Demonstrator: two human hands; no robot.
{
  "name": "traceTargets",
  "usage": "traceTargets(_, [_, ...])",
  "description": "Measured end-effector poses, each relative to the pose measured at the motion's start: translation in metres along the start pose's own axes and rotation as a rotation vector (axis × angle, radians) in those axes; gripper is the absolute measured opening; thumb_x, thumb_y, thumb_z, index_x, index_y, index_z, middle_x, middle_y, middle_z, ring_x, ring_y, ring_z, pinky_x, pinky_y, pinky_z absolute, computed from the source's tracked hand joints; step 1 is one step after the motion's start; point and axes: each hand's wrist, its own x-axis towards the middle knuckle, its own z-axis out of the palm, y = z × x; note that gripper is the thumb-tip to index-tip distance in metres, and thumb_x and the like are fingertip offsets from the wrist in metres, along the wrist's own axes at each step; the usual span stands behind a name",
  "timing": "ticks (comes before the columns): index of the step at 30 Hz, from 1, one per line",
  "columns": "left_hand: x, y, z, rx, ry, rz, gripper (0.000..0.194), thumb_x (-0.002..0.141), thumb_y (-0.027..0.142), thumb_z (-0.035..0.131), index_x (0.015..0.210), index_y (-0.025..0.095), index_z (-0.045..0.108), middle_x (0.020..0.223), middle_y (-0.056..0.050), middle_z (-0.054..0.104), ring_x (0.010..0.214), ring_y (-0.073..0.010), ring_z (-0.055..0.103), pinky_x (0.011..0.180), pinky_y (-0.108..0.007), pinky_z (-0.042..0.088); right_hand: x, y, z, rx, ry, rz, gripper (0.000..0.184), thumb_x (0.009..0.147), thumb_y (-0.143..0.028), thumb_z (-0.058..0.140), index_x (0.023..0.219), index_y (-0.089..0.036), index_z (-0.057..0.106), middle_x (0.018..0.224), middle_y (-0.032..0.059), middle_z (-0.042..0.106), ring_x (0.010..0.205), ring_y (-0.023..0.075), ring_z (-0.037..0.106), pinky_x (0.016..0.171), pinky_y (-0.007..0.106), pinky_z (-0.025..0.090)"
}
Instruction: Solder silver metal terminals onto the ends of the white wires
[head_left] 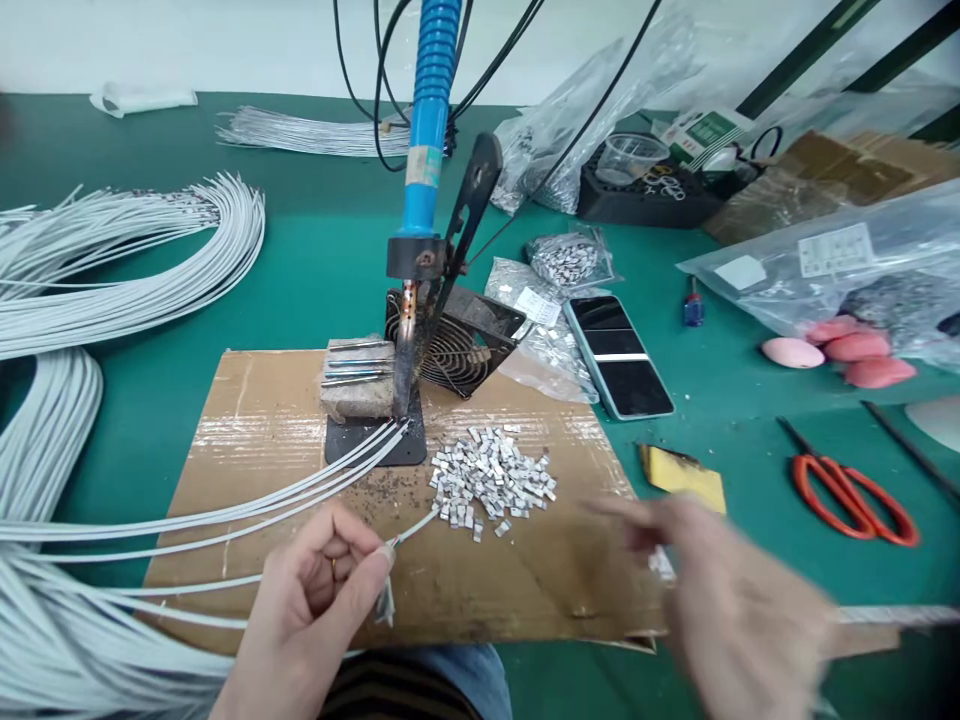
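Observation:
My left hand (pixel 319 600) is closed in a pinch on a thin white cable (pixel 418 524) at the front of a cardboard sheet (pixel 570 590). The short cable end points toward a heap of small silvery metal pieces (pixel 491 478). A small translucent piece (pixel 385 605) hangs below my left fingertips. My right hand (pixel 727 600) hovers over the cardboard's right edge, smeared by motion, with one finger pointing left. Whether it holds anything is unclear. Several white cables (pixel 300 500) run from the left to the tip of a blue-handled soldering iron (pixel 429 120) in its stand.
Thick bundles of white cable (pixel 150 310) fill the left side. A small fan (pixel 457 350) stands behind the iron, near a phone (pixel 619 355). To the right lie a yellow sponge (pixel 686 478), orange-handled scissors (pixel 851 495), pink pads (pixel 859 346) and plastic bags (pixel 832 250).

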Motion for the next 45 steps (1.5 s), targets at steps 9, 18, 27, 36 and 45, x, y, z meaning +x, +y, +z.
traceTargets(9, [-0.002,0.000,-0.002,-0.057,-0.045,-0.041,0.054,0.071,0.063,0.090,0.068,0.017,0.063,0.058,0.007,0.047,0.055,-0.0066,0.034,0.053,-0.020,0.028,-0.045,-0.094,0.080,0.878,-0.516,0.157,0.019,0.090,-0.021,0.077,0.093,-0.035,0.090,0.069,-0.0004,0.075,0.060,0.0112,0.066,0.055,0.018,0.050])
traceTargets(18, [-0.001,-0.001,-0.002,-0.125,-0.060,-0.073,0.051,0.068,0.058,0.094,0.069,0.016,0.064,0.057,0.008,0.049,0.053,-0.0055,0.038,0.052,-0.017,0.031,-0.043,-0.090,0.072,0.918,-0.570,0.219,0.019,0.093,-0.023,0.077,0.097,-0.037,0.089,0.073,-0.0006,0.075,0.063,0.0114,0.062,0.060,0.021,0.049])
traceTargets(27, [-0.002,-0.002,0.000,-0.087,-0.045,-0.064,0.053,0.067,0.057,0.095,0.068,0.015,0.062,0.059,0.005,0.060,0.056,-0.0062,0.049,0.055,-0.016,0.036,-0.045,-0.099,0.066,1.009,-0.638,0.579,0.006,0.081,-0.034,0.086,0.082,-0.030,0.090,0.067,-0.0029,0.058,0.043,0.0019,0.040,0.042,0.019,0.026])
traceTargets(36, [-0.002,-0.008,-0.009,0.123,-0.117,-0.005,0.035,0.082,0.043,0.084,0.072,0.017,0.064,0.060,0.005,0.058,0.056,-0.0081,0.050,0.055,-0.016,0.038,-0.028,-0.095,0.060,0.723,-0.589,0.184,0.015,0.074,-0.015,0.076,0.065,-0.023,0.086,0.052,-0.0002,0.060,0.048,0.0084,0.048,0.044,0.017,0.036])
traceTargets(45, [-0.005,-0.025,-0.013,0.396,-0.109,0.190,0.030,0.098,0.048,0.062,0.087,0.022,0.071,0.076,-0.003,0.072,0.062,-0.0145,0.062,0.055,-0.020,0.045,-0.017,-0.095,0.042,0.552,-0.708,-0.026,0.018,0.089,-0.018,0.071,0.083,-0.022,0.088,0.061,0.0007,0.065,0.055,0.0111,0.056,0.050,0.019,0.044])
